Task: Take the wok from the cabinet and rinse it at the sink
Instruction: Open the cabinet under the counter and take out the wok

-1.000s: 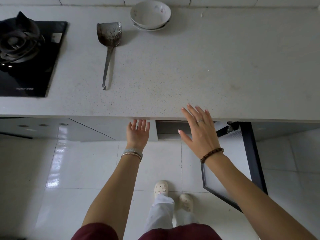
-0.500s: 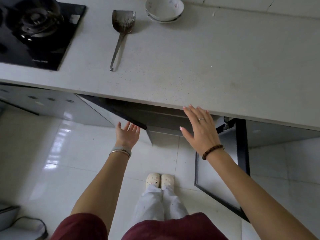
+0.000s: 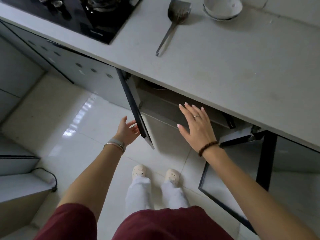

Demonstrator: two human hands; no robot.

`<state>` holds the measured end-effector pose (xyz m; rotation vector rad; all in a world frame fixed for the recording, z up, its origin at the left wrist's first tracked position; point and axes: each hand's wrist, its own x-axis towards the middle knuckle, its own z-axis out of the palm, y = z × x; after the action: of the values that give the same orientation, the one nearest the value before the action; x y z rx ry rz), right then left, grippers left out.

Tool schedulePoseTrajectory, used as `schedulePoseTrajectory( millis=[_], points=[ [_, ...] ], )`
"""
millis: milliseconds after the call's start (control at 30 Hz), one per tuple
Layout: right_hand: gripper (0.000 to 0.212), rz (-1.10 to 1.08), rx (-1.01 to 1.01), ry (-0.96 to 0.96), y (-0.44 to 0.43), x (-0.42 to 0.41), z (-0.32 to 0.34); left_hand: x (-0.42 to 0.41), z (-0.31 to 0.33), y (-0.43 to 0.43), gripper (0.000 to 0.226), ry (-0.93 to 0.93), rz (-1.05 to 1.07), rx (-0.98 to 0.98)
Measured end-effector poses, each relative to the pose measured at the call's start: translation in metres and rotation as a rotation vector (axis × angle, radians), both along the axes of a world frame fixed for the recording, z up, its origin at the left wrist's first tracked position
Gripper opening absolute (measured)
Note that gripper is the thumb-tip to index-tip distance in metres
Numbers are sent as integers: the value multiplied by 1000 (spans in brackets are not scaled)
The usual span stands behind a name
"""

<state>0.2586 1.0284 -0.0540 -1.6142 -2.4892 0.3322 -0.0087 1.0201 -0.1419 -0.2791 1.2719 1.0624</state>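
The cabinet (image 3: 164, 104) under the front edge of the counter (image 3: 225, 63) stands open, both doors swung out. Inside, a flat grey-brown shelf runs across. At its upper left, tucked just beneath the counter's front edge, a dark curved rim shows, which looks to be the wok (image 3: 156, 86); the rest of it is hidden by the counter. What else the cabinet holds cannot be told.

The left hand (image 3: 127, 131) is below and to the left of that rim, fingers straight and loosely spread, their tips touching the outer edge of the left door (image 3: 136, 116), a thin dark-framed panel seen edge-on. The right hand (image 3: 197, 125) is spread flat in front of the opening, to the right of the rim and apart from it, holding nothing. The right door (image 3: 230, 170) is a frosted panel in a black frame.

The counter is pale speckled stone. At its far edge sit two stacked white bowls (image 3: 222, 7), round and shallow; whether they hold anything cannot be seen. Just left of them lies a metal spatula (image 3: 173, 19) with a dark, stained blade and a thin handle pointing toward the front edge. A glossy black gas hob (image 3: 83, 14) fills the left end.
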Motion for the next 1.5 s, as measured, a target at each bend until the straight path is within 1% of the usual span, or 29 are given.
schedulePoseTrajectory(
  millis=[167, 300, 467, 633, 800, 900, 1000, 1100, 1200, 1400, 1433, 1500],
  points=[
    [59, 50, -8, -7, 6, -50, 0, -51, -1, -15, 45, 87, -167, 12],
    [58, 61, 1, -8, 6, -93, 1, -92, -1, -24, 47, 142, -240, 9],
    [58, 54, -16, -9, 8, -153, 0, -163, 4, -33, 52, 232, -381, 33],
    [58, 58, -10, 4, 11, -217, -3, -232, 15, -24, 55, 364, -622, 74],
    [57, 65, 2, 14, 10, -259, -4, -284, 21, -7, 58, 420, -730, 57],
    [57, 63, 7, 23, 8, -271, -4, -304, 23, 5, 61, 418, -764, 40],
    [57, 59, 5, 11, 7, -277, -5, -307, 25, 11, 65, 342, -827, 39],
    [57, 40, 1, -5, 6, -278, -5, -300, 22, 11, 61, 303, -842, 22],
    [57, 27, 8, -11, 6, -275, -4, -298, 19, 10, 58, 343, -814, 15],
    [58, -17, 15, -2, 3, -258, 0, -304, 25, 7, 61, 409, -810, 38],
    [59, -30, 21, 6, 1, -252, 0, -301, 27, 6, 59, 456, -790, 65],
    [59, -55, 24, 28, -4, -238, 1, -291, 35, 3, 49, 622, -738, 147]
  ],
)
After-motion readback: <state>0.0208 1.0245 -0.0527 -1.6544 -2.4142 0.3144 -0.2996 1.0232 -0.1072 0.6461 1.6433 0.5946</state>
